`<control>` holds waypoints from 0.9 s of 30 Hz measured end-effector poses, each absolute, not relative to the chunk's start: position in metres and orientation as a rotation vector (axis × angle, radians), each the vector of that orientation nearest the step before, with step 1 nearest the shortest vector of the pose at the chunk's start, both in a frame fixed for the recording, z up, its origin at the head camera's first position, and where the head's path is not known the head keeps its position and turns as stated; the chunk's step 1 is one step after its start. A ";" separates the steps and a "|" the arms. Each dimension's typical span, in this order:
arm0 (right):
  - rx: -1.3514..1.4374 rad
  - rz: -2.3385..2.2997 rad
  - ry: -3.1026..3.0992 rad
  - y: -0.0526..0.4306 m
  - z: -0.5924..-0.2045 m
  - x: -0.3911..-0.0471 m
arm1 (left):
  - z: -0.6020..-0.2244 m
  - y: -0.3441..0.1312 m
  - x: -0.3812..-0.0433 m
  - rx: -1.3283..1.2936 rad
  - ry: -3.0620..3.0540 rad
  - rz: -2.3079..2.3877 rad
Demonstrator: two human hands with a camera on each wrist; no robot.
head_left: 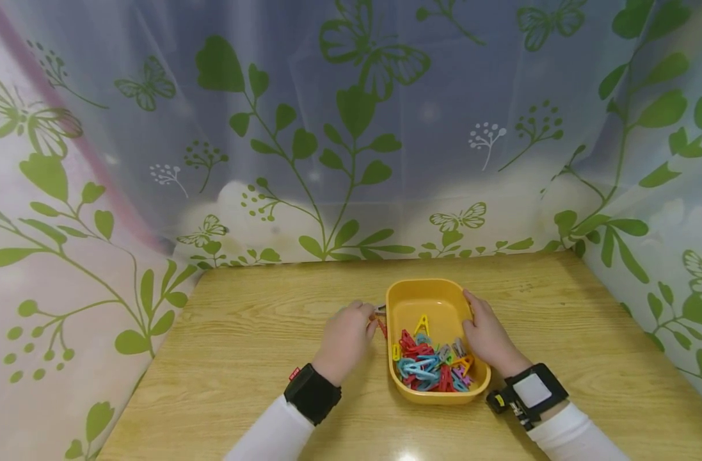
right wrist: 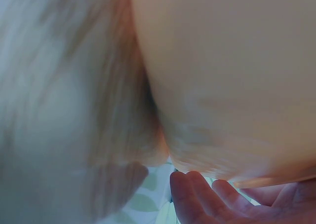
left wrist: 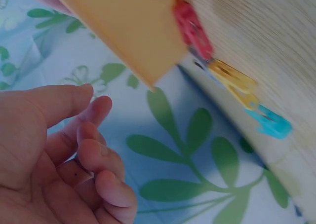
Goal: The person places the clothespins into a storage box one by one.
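A yellow plastic basin (head_left: 428, 296) stands on the wooden table, with a pile of colourful clothespins (head_left: 422, 368) in its near half. My right hand (head_left: 491, 336) grips the basin's right rim; its fingers (right wrist: 202, 192) lie against the outer wall. Left of the basin, my left hand (head_left: 346, 336) hovers with loosely bent fingers and nothing between them in the left wrist view. Close to it, a red clothespin (left wrist: 193, 32), a yellow clothespin (left wrist: 233, 80) and a teal clothespin (left wrist: 270, 121) form a row outside the basin.
The wooden tabletop (head_left: 235, 358) extends to both sides of the basin. A curtain (head_left: 374, 192) printed with leaves and butterflies hangs along the table's back and sides. The right wrist view is largely blurred.
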State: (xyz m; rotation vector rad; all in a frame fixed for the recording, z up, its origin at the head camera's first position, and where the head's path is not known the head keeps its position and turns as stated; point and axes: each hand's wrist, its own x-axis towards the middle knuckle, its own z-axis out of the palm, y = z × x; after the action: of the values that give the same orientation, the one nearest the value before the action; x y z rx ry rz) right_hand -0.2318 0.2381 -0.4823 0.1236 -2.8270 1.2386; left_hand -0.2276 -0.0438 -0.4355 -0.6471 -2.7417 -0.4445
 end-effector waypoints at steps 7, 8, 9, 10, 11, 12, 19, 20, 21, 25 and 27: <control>0.125 1.238 -2.830 0.238 -0.482 -0.232 | -0.448 -0.062 -0.243 -0.534 -2.801 -0.425; 0.130 1.238 -2.829 0.238 -0.482 -0.232 | -0.450 -0.064 -0.245 -0.519 -2.812 -0.418; 0.132 1.239 -2.827 0.238 -0.482 -0.232 | -0.452 -0.066 -0.247 -0.506 -2.821 -0.414; 0.133 1.240 -2.826 0.238 -0.482 -0.232 | -0.454 -0.069 -0.248 -0.492 -2.832 -0.406; 0.133 1.241 -2.826 0.238 -0.482 -0.232 | -0.456 -0.070 -0.250 -0.476 -2.847 -0.396; 0.132 1.239 -2.828 0.238 -0.482 -0.232 | -0.459 -0.072 -0.253 -0.460 -2.860 -0.386; 0.123 1.239 -2.834 0.239 -0.483 -0.233 | -0.471 -0.076 -0.262 -0.416 -2.921 -0.389; 0.123 1.240 -2.834 0.239 -0.483 -0.233 | -0.472 -0.076 -0.263 -0.423 -2.920 -0.386; 0.123 1.237 -2.835 0.239 -0.483 -0.233 | -0.473 -0.075 -0.264 -0.432 -2.919 -0.379; 0.125 1.236 -2.835 0.239 -0.482 -0.232 | -0.477 -0.072 -0.266 -0.463 -2.917 -0.350; 0.126 1.236 -2.835 0.239 -0.482 -0.232 | -0.478 -0.071 -0.266 -0.471 -2.924 -0.338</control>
State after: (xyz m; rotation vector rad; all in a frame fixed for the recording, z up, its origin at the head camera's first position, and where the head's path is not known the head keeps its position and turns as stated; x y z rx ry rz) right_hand -0.2321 0.2386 -0.4820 0.1260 -2.8353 1.2359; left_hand -0.2664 -0.0706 -0.4784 -0.4708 -2.9243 -0.3378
